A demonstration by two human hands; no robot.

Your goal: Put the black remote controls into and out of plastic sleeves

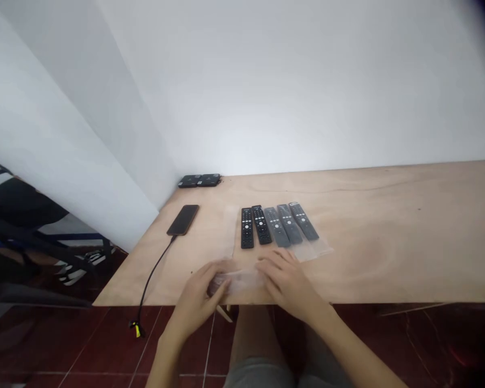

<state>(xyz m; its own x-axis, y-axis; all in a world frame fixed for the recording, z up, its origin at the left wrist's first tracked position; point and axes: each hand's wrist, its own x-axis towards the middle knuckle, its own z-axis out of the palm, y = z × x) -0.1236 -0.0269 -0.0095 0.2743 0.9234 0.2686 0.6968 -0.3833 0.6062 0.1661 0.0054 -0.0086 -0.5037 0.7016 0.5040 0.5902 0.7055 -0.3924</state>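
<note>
Remote [261, 224] markings too small to read

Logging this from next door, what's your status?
Left hand and right hand on clear plastic bag at table edge. Five remote controls lined up just beyond.

a smartphone [182, 220] with a cable [156, 275] lies on the plywood table [388, 231], two black boxes [199, 180] beyond.

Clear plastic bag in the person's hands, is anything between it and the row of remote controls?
Nothing visible blocks it. The clear plastic bag, held by the left hand and right hand, has only the plywood tabletop between it and the row of remote controls.
</note>
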